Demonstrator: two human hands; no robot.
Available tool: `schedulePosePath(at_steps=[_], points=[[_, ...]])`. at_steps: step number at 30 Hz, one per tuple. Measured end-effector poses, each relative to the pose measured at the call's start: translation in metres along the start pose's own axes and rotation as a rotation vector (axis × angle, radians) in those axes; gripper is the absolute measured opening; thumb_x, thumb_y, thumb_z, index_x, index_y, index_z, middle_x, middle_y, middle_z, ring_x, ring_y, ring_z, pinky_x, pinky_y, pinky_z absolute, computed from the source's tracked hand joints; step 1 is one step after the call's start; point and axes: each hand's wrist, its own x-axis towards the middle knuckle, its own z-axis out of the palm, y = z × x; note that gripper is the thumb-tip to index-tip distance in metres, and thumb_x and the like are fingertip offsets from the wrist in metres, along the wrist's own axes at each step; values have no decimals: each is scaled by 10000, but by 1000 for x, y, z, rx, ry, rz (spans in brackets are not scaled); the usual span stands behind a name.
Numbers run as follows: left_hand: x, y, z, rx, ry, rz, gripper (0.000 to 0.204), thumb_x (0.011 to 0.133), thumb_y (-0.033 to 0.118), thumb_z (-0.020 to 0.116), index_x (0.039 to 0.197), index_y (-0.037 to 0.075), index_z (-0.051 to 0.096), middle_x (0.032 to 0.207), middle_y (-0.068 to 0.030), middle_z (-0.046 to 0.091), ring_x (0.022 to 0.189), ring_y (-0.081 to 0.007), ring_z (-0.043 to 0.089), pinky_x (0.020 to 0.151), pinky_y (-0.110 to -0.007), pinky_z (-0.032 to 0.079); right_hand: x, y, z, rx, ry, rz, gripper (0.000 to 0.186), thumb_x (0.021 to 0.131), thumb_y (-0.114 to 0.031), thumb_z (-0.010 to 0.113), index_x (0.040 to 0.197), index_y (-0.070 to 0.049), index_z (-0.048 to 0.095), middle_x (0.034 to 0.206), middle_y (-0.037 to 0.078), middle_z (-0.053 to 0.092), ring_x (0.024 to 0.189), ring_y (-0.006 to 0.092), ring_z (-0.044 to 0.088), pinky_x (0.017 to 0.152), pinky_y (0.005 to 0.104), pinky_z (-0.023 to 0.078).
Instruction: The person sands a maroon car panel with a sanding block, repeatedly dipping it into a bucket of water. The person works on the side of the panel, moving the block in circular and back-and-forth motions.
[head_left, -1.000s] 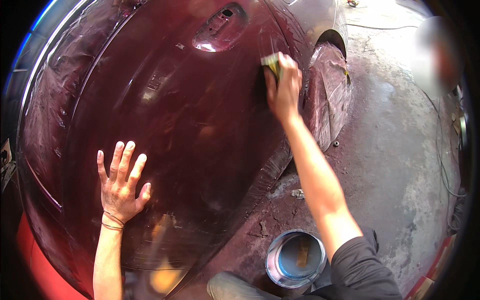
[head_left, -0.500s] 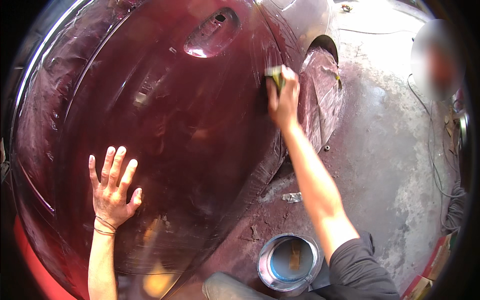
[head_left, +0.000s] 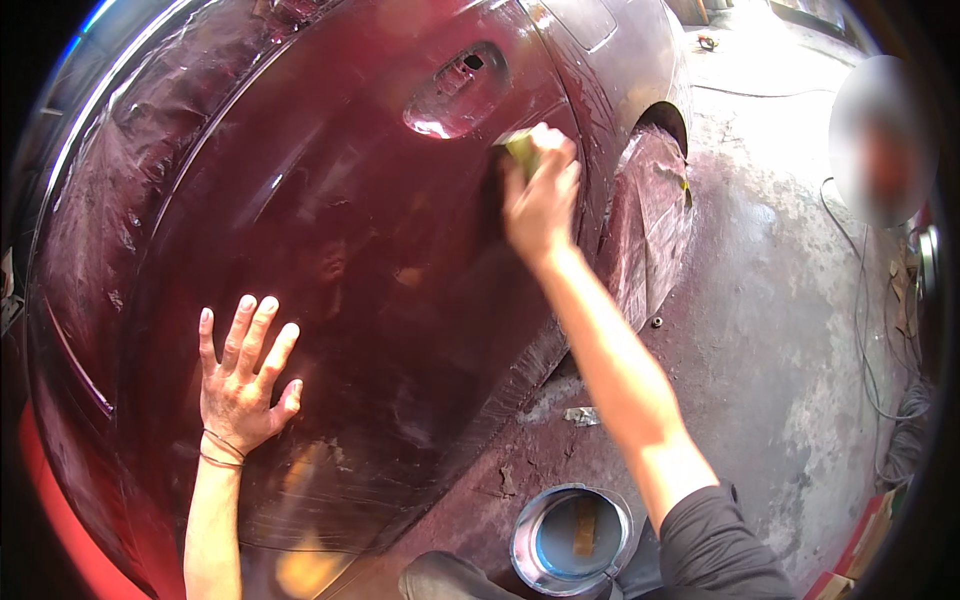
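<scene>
A dark red, glossy car door panel (head_left: 370, 330) fills the left and middle of the view, its surface wet-looking and streaked. On its lower left lies my left hand (head_left: 245, 385), palm down with the fingers spread and holding nothing. My right hand (head_left: 543, 195) grips a yellow-green sanding block (head_left: 520, 153) and presses it to the panel's upper right part. The block is blurred and partly covered by the fingers. Just up and left of it is the oval door-handle recess (head_left: 457, 90), with a dark hole in it.
A round metal bucket (head_left: 572, 545) of cloudy liquid stands at the lower middle, with a brown strip (head_left: 585, 525) in it. Crumpled sheeting (head_left: 645, 220) covers the wheel. Cables (head_left: 866, 330) trail over the concrete floor (head_left: 750, 350). A person (head_left: 880, 140) is at the far right.
My right hand has moved left and slightly down over the panel with the sanding block. My left hand stays spread on the panel. The whole view has shifted a little.
</scene>
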Motion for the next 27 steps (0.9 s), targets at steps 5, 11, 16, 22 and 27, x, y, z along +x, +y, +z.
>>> schedulePosePath(at_steps=[5,11,16,22,27], points=[[0,0,-3,-7,-25,-13,639,1003,393,694,1608,221,578,1805,-95,424,1705,-336,341,1391,-712,159,-14,-34,-13,-43,-175,-294,701,934,-212,840,1543,-83,519,1509,249,555,1266,473,555,1039,627,456],[3,6,3,-39,6,-24,637,986,398,706,1589,222,603,1805,-86,429,1714,-315,323,1394,-710,148,112,15,14,-203,-37,225,506,1085,-342,701,1467,-70,509,1509,258,575,1350,530,588,1112,673,477],[2,1,-6,-20,2,-19,654,937,377,755,1559,213,633,1806,-82,429,1720,-302,309,1396,-713,140,-46,-117,6,23,-62,-352,503,952,-210,774,1423,-122,619,1412,204,562,1173,417,590,932,530,487],[6,6,4,-41,30,-20,689,922,350,778,1581,235,611,1810,-73,421,1721,-293,309,1403,-697,136,34,-6,2,-179,-43,-51,513,1026,-275,771,1444,-64,562,1386,242,631,1220,483,617,1010,642,493],[2,-1,-4,-16,10,-19,689,942,353,766,1597,232,590,1808,-63,421,1721,-288,308,1407,-690,136,-5,-21,5,-109,26,106,579,1064,-220,733,1544,-11,489,1472,281,555,1295,528,559,1089,627,449]])
